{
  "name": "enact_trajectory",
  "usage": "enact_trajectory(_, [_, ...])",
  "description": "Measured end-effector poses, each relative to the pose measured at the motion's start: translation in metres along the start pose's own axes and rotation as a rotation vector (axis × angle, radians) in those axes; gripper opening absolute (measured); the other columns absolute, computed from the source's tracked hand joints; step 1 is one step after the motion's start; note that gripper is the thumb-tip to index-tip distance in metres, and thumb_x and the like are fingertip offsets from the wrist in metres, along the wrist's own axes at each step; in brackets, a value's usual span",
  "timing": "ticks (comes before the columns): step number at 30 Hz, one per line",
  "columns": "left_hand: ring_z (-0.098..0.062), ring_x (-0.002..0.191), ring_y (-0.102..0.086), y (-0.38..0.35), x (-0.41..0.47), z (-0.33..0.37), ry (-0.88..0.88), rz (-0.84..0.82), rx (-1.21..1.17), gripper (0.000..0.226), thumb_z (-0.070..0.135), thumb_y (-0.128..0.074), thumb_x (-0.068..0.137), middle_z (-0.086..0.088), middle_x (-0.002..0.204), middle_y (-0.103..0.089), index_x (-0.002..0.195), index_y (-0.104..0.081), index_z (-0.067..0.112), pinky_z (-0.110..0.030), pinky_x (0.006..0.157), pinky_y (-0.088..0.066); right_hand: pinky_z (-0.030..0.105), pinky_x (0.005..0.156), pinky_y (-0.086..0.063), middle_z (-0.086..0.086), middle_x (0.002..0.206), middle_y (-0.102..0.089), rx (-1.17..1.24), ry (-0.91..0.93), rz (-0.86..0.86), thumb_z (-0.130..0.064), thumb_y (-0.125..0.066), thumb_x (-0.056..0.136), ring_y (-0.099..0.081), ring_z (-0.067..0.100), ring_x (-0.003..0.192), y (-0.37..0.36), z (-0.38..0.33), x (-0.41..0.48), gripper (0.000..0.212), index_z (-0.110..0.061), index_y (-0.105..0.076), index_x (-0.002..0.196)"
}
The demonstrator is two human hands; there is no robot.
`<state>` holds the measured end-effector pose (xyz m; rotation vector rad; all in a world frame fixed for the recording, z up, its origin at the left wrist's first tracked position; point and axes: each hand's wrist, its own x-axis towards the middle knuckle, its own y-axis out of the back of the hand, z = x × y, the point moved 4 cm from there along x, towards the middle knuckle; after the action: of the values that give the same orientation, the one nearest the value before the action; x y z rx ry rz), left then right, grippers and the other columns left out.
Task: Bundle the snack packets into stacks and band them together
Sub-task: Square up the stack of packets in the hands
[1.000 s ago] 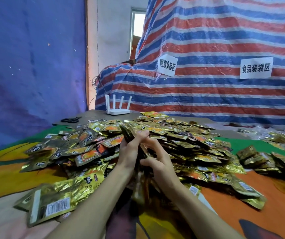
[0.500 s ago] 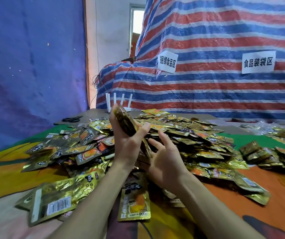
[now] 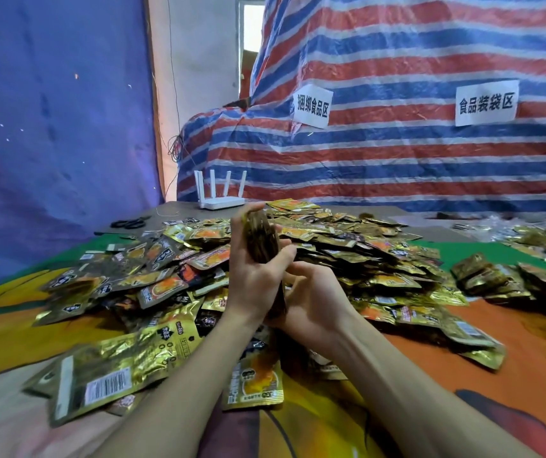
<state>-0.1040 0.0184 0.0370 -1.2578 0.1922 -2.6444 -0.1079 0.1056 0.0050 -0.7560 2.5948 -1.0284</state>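
desk (image 3: 182,209): lying under a colourful printed cloth (image 3: 512,375)
packet heap (image 3: 347,259): sprawling across its middle
stacked packets (image 3: 496,279): sitting at the right
router (image 3: 220,201), scissors (image 3: 131,223): resting at the far edge

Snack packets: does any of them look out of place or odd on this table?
Nothing looks torn or spilled. One packet lies face up below the wrists, nearer the person than the main heap; it may have slipped from the stack that the left hand grips.
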Motion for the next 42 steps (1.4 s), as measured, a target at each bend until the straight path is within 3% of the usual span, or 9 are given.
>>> enact_trajectory(5, [-0.023, 0.099, -0.069, 0.002, 0.004, 0.004, 0.011, -0.011, -0.016, 0.071, 0.024, -0.085, 0.066, -0.025, 0.112, -0.060, 0.123, -0.043, 0.024, -0.028, 0.080, -0.057, 0.047, 0.118, -0.037, 0.023, 0.130, -0.065, 0.038, 0.064, -0.019, -0.015, -0.041, 0.103, -0.058, 0.036, 0.129, -0.003, 0.002, -0.001, 0.038, 0.000, -0.071, 0.121])
enact_trajectory(8, [-0.034, 0.087, -0.068, 0.002, 0.006, 0.006, -0.017, 0.017, -0.037, 0.065, -0.001, -0.075, 0.071, -0.024, 0.103, -0.056, 0.121, -0.040, 0.021, -0.037, 0.076, -0.057, 0.039, 0.103, -0.048, 0.023, 0.129, -0.065, -0.030, 0.130, -0.014, -0.012, -0.042, 0.103, -0.061, 0.034, 0.119, -0.008, 0.000, -0.003, 0.037, 0.003, -0.061, 0.131])
enact_trajectory(10, [-0.032, 0.079, -0.063, 0.004, 0.005, 0.011, -0.082, 0.013, -0.041, 0.064, -0.014, -0.060, 0.073, -0.023, 0.095, -0.051, 0.125, -0.038, 0.019, -0.039, 0.072, -0.057, 0.034, 0.083, -0.056, 0.020, 0.117, -0.067, -0.312, 0.311, 0.085, -0.010, -0.047, 0.103, -0.066, 0.030, 0.105, -0.008, -0.008, -0.009, 0.029, 0.000, -0.060, 0.127])
enact_trajectory(14, [-0.046, 0.082, -0.053, -0.005, 0.001, 0.025, -0.205, -0.073, 0.007, 0.075, -0.019, -0.052, 0.071, -0.030, 0.100, -0.047, 0.129, -0.041, 0.028, -0.043, 0.069, -0.056, 0.024, 0.080, -0.059, 0.002, 0.112, -0.069, -0.934, 0.634, 0.212, -0.025, -0.058, 0.102, -0.067, 0.010, 0.102, -0.006, -0.028, -0.035, 0.020, -0.017, -0.063, 0.119])
enact_trajectory(18, [-0.036, 0.074, -0.051, -0.030, -0.010, 0.027, -0.181, -0.214, 0.084, 0.077, -0.017, -0.052, 0.072, -0.020, 0.092, -0.047, 0.128, -0.042, 0.036, -0.036, 0.061, -0.050, 0.011, 0.068, -0.049, -0.009, 0.092, -0.072, -1.285, 0.774, 0.331, -0.025, -0.070, 0.092, -0.065, -0.002, 0.079, 0.012, -0.058, -0.069, 0.012, -0.020, -0.074, 0.102])
enact_trajectory(21, [-0.033, 0.070, -0.049, -0.046, -0.022, 0.023, -0.120, -0.334, 0.129, 0.076, -0.011, -0.054, 0.073, -0.011, 0.089, -0.047, 0.128, -0.044, 0.040, -0.046, 0.055, -0.045, 0.020, 0.066, -0.049, -0.007, 0.084, -0.071, -1.586, 0.643, 0.504, -0.019, -0.070, 0.087, -0.062, 0.003, 0.073, 0.038, -0.094, -0.101, 0.009, -0.020, -0.076, 0.094])
enact_trajectory(24, [-0.029, 0.068, -0.048, -0.053, -0.028, 0.023, -0.060, -0.371, 0.154, 0.078, -0.008, -0.054, 0.073, -0.010, 0.088, -0.047, 0.123, -0.046, 0.051, -0.053, 0.054, -0.043, 0.034, 0.073, -0.058, 0.003, 0.083, -0.070, -1.980, 0.221, 0.741, -0.011, -0.064, 0.081, -0.066, 0.023, 0.080, 0.079, -0.138, -0.138, 0.008, -0.017, -0.068, 0.080])
enact_trajectory(31, [-0.020, 0.076, -0.053, -0.053, -0.028, 0.029, 0.082, -0.271, 0.111, 0.068, -0.002, -0.054, 0.071, -0.023, 0.095, -0.051, 0.119, -0.051, 0.045, -0.038, 0.065, -0.049, 0.026, 0.053, -0.042, 0.004, 0.072, -0.056, -2.246, -0.415, 0.978, -0.009, -0.062, 0.077, -0.056, 0.020, 0.064, 0.143, -0.186, -0.234, 0.021, -0.016, -0.045, 0.067])
enact_trajectory(42, [-0.024, 0.075, -0.053, -0.056, -0.032, 0.029, 0.233, -0.224, 0.023, 0.066, -0.004, -0.055, 0.063, -0.011, 0.090, -0.054, 0.117, -0.054, 0.036, -0.040, 0.064, -0.047, 0.033, 0.064, -0.046, 0.004, 0.082, -0.053, -2.221, -0.119, 1.119, -0.010, -0.060, 0.089, -0.057, 0.028, 0.081, 0.133, -0.173, -0.238, 0.013, -0.014, -0.050, 0.083])
